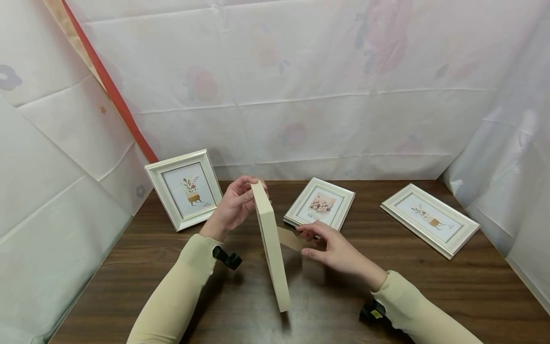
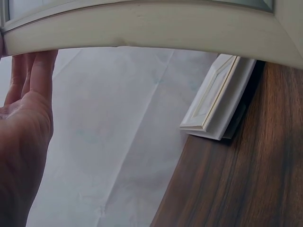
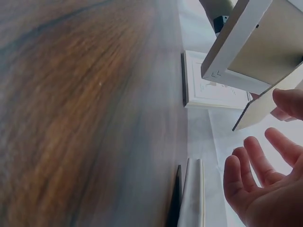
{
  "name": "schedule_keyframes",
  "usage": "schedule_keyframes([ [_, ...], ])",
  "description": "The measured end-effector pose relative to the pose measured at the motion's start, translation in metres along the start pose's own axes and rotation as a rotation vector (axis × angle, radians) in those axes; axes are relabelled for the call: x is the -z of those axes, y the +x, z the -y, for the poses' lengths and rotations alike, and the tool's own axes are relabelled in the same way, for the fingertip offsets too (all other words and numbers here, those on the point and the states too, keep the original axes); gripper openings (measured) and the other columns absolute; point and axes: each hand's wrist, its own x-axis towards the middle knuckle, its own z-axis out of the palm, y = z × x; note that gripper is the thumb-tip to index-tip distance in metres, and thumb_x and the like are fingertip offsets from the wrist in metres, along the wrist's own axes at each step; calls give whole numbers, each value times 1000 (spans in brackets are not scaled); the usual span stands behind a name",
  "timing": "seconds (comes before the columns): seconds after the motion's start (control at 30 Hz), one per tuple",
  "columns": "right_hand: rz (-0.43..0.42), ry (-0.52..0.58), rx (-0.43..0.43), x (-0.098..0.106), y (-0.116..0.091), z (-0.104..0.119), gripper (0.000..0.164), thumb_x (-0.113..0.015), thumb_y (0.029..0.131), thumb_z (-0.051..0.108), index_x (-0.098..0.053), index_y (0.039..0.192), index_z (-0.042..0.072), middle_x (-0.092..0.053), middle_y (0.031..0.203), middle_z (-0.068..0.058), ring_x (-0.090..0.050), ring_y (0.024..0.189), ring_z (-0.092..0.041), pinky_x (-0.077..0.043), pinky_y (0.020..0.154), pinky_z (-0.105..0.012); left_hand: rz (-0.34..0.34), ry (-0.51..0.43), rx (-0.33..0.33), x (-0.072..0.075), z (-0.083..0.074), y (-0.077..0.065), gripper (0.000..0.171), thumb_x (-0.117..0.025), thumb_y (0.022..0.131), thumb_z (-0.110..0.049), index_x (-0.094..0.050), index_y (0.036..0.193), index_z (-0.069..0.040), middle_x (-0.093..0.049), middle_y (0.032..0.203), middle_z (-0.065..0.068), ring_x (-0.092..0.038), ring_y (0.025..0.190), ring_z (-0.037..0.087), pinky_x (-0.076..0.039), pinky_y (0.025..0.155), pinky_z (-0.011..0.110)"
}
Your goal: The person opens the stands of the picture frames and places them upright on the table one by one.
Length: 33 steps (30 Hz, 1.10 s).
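Note:
Upright and nearly edge-on in the head view, a cream picture frame [image 1: 275,258] is held at its top end by my left hand [image 1: 234,203], thumb on the near side. In the left wrist view, the fingers of that hand [image 2: 28,123] reach up behind the picture frame's border [image 2: 142,28]. A tan stand flap [image 1: 290,239] sticks out from the frame's back. My right hand [image 1: 335,248] is at this flap, fingers loosely bent. In the right wrist view its thumb overlaps the flap [image 3: 258,106], while the other fingers are spread apart.
Behind my left hand, a white picture frame [image 1: 165,196] with a plant print leans back. Another frame [image 1: 345,210] with a pink picture is at the back middle, and a third [image 1: 429,243] at the right. Pale printed cloth [image 1: 301,71] hangs behind the dark wooden table [image 1: 343,310].

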Motion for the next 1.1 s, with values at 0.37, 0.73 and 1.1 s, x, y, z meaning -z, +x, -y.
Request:
schedule_keyframes([
  [0.37, -38, -17, -70, 20, -16, -6, 38, -74, 91, 9, -62, 126, 3, -63, 111, -16, -62, 99, -33, -53, 83, -49, -129, 87, -68, 7, -12, -2, 21, -62, 96, -3, -69, 114, -11, -67, 111, 8, -65, 95, 15, -55, 76, 26],
  [0.73, -113, -90, -126, 51, -44, -23, 35, -71, 93, 10, -61, 126, 2, -65, 113, -12, -64, 99, -28, -54, 83, -42, -376, 296, -80, 10, -33, -9, 23, -61, 97, 0, -70, 111, -16, -66, 102, 4, -66, 86, 14, -57, 66, 27],
  [1.1, -167, -174, -167, 75, -69, -37, 33, -69, 95, 8, -61, 126, 4, -64, 116, -13, -64, 98, -25, -53, 82, -34, -562, 534, -19, 17, -48, -8, 24, -65, 94, 2, -73, 106, -18, -68, 105, 0, -61, 84, 10, -50, 60, 19],
])
